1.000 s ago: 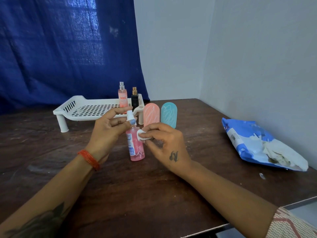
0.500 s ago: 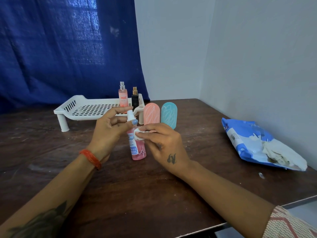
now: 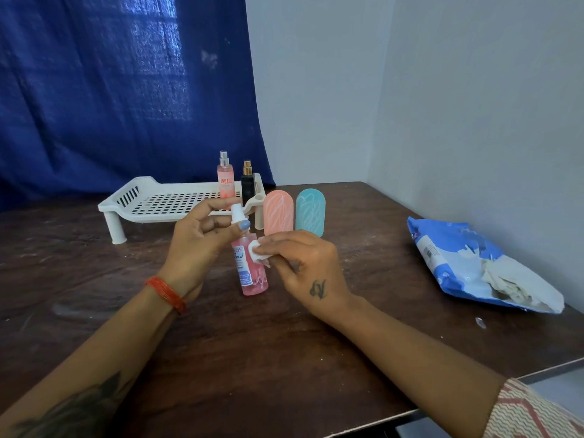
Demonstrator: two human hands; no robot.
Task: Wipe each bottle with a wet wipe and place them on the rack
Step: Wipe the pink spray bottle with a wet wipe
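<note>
At frame centre the pink spray bottle [image 3: 251, 268] stands on the table [image 3: 284, 358], its nozzle pinched by the left hand [image 3: 202, 245]; the right hand [image 3: 303, 263] pinches a wet wipe [image 3: 256, 249] against it. Hard rubbing could topple it.

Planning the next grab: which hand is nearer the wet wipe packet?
Right. The right hand is at table centre wiping the pink spray bottle, between the left hand and the wet wipe packet.

rack [image 3: 164, 202] left side open, two bottles [image 3: 225, 180] crowd right
</note>
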